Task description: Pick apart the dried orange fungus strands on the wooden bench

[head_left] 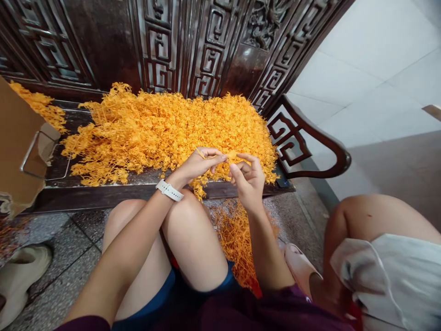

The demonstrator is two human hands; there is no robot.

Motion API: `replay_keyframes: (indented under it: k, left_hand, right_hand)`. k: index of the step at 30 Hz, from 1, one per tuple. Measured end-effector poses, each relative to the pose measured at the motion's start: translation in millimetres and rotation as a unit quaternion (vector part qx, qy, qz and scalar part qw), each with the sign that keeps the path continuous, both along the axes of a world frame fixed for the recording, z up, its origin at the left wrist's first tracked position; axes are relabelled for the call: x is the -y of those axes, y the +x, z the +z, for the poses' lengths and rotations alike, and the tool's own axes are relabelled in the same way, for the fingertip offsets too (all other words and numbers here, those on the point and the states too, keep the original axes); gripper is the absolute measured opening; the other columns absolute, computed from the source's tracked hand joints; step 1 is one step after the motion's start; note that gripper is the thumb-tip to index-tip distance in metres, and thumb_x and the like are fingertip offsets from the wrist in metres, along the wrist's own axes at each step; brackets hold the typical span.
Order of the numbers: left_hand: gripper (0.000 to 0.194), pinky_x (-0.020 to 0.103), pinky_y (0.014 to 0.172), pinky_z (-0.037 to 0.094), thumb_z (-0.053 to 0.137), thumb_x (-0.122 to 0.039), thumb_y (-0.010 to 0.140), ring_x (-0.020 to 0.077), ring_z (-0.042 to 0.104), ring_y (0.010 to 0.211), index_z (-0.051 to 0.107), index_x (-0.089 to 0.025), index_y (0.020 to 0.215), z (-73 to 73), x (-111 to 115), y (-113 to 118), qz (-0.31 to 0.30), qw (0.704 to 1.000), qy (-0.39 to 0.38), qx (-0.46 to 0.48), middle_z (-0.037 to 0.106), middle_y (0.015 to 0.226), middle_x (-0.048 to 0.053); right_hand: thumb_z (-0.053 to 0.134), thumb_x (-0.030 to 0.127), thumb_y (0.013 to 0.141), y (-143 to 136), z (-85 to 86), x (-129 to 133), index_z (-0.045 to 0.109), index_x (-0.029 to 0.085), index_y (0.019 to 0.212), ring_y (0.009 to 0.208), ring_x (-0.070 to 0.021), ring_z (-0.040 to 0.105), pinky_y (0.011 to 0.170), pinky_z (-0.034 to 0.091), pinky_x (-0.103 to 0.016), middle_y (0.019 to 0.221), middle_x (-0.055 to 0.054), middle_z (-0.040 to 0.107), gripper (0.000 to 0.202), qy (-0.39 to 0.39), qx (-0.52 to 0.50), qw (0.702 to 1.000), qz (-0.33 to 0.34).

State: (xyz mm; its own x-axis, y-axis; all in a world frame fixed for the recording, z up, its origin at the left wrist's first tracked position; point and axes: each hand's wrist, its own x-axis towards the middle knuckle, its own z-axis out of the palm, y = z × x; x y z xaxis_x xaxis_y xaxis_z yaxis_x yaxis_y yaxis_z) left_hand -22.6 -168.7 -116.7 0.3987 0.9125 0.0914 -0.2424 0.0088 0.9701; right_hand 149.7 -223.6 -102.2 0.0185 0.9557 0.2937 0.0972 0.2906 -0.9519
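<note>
My left hand (206, 162), with a white watch (170, 190) on its wrist, pinches a small yellow-orange plastic sprig (232, 156). A thin stem of the same colour sticks up behind its fingers. On the sprig's other side, my right hand (248, 178) has its fingers curled, with thumb and index finger at the sprig; the exact contact is too small to make out. Just beyond both hands, a big heap of similar frilly yellow-orange sprigs (161, 131) covers much of the dark wooden bench (103, 195).
A cardboard box (20, 142) with a metal wire handle stands at the left. The bench has a carved back (158, 37) and a curved armrest (324, 172). Orange stringy scraps (236, 230) lie below my right arm. Another person's bare leg (382, 216) is close on the right.
</note>
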Motion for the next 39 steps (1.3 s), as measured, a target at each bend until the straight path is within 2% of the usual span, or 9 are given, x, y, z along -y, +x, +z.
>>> replay_keyframes:
  k: [8,12,15,17,22,26,32,35,39]
  left_hand:
    - [0.025,0.023,0.05,0.033,0.086,-0.042,0.079,0.0108,0.047,0.051,0.079,-0.02,0.07,-9.9,-5.1,2.0,0.066,0.995,0.066,-0.025,0.061,0.056,0.001]
    - [0.024,0.025,0.063,0.044,0.089,-0.038,0.075,0.0153,0.059,0.067,0.077,-0.018,0.067,-16.9,-15.0,2.1,0.125,0.987,0.094,-0.032,0.071,0.071,0.005]
    - [0.029,0.023,0.059,0.04,0.086,-0.039,0.08,0.0128,0.052,0.064,0.073,-0.018,0.065,-17.0,-23.4,-3.1,0.238,0.968,0.075,-0.006,0.064,0.065,0.003]
    - [0.032,0.022,0.049,0.03,0.085,-0.041,0.082,0.0095,0.04,0.053,0.07,-0.018,0.066,-14.1,-26.0,-8.5,0.261,0.965,0.018,0.034,0.052,0.056,-0.001]
    - [0.037,0.023,0.041,0.014,0.089,-0.049,0.078,0.0056,0.023,0.042,0.069,-0.019,0.07,-2.7,-15.5,-14.4,0.223,0.971,-0.041,0.08,0.037,0.048,-0.006]
    - [0.039,0.023,0.045,0.024,0.09,-0.052,0.075,0.0066,0.033,0.046,0.071,-0.019,0.069,4.4,-3.6,-7.6,0.166,0.983,0.03,0.079,0.045,0.051,-0.004]
    - [0.032,0.027,0.062,0.042,0.09,-0.048,0.076,0.0134,0.056,0.065,0.078,-0.018,0.07,-0.5,-6.1,-1.1,0.108,0.987,0.121,0.013,0.07,0.07,0.004]
    - [0.032,0.027,0.065,0.044,0.09,-0.044,0.076,0.0139,0.057,0.067,0.074,-0.018,0.066,-10.4,-23.1,-8.2,0.24,0.965,0.106,0.022,0.068,0.069,0.003]
    - [0.038,0.023,0.055,0.039,0.089,-0.047,0.079,0.01,0.047,0.057,0.066,-0.019,0.065,-16.1,-44.3,-31.0,0.364,0.928,0.016,0.083,0.055,0.061,-0.001]
  right_hand:
    - [0.067,0.036,0.1,10.8,-0.4,3.6,0.07,0.024,0.088,0.071,-0.0159,0.062,0.069,0.048,-0.033,0.08,-0.001,0.069,0.018,0.119,0.224,0.967,0.004]
    - [0.057,0.018,0.101,-2.4,19.7,32.5,0.071,0.024,0.089,0.078,-0.0155,0.069,0.075,0.053,-0.031,0.083,-0.002,0.075,0.02,0.152,0.248,0.914,0.284]
    - [0.052,0.013,0.102,-18.1,36.6,52.3,0.07,0.024,0.095,0.084,-0.011,0.074,0.079,0.056,-0.022,0.091,-0.002,0.079,0.023,0.152,0.157,0.751,0.623]
    - [0.054,0.015,0.104,-23.9,43.7,57.5,0.071,0.023,0.099,0.089,-0.0107,0.075,0.082,0.056,-0.02,0.096,-0.002,0.08,0.02,0.147,0.147,0.706,0.677]
    - [0.07,0.03,0.099,-18.7,44.5,39.0,0.073,0.024,0.094,0.071,-0.0149,0.063,0.068,0.049,-0.03,0.08,-0.001,0.073,0.009,0.151,0.286,0.92,0.22]
    - [0.067,0.045,0.101,-10.6,35.7,12.0,0.058,0.022,0.075,0.054,-0.0103,0.042,0.056,0.032,-0.029,0.059,0.005,0.05,0.036,0.107,0.306,0.946,0.016]
    - [0.055,0.045,0.107,-0.6,29.8,-4.0,0.046,0.023,0.071,0.052,-0.0102,0.036,0.054,0.027,-0.03,0.057,0.005,0.041,0.044,0.092,0.313,0.945,-0.022]
    - [0.046,0.037,0.111,-8.0,40.4,19.9,0.049,0.023,0.069,0.05,-0.01,0.042,0.052,0.033,-0.028,0.057,0.005,0.048,0.044,0.119,0.247,0.94,0.205]
    - [0.064,0.037,0.104,-27.6,57.4,64.1,0.065,0.025,0.076,0.064,-0.0076,0.066,0.06,0.049,-0.018,0.069,0.004,0.069,0.03,0.164,0.154,0.702,0.676]
